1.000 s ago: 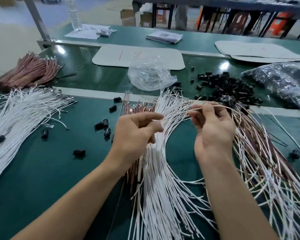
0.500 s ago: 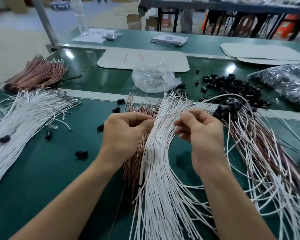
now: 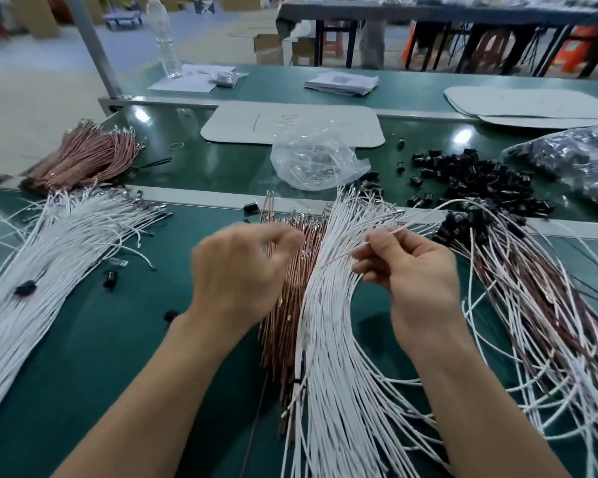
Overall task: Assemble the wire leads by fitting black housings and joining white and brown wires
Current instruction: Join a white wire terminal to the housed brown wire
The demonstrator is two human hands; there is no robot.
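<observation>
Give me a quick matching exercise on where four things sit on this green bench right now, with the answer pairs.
1. pile of small black plastic housings
2. crumpled clear plastic bag
3. clear plastic water bottle
4. single thin white wire

A. pinched in the right hand
B. far back left
C. right of the bag
D. centre, in front of the flat white board

Pairs: 1-C, 2-D, 3-B, 4-A

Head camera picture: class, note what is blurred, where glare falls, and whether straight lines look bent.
In the head view, the left hand is smeared by blur while the right hand, pinching a white wire, is sharp; two glare spots sit on the green table; the metal post leans, suggesting wide-angle distortion.
</observation>
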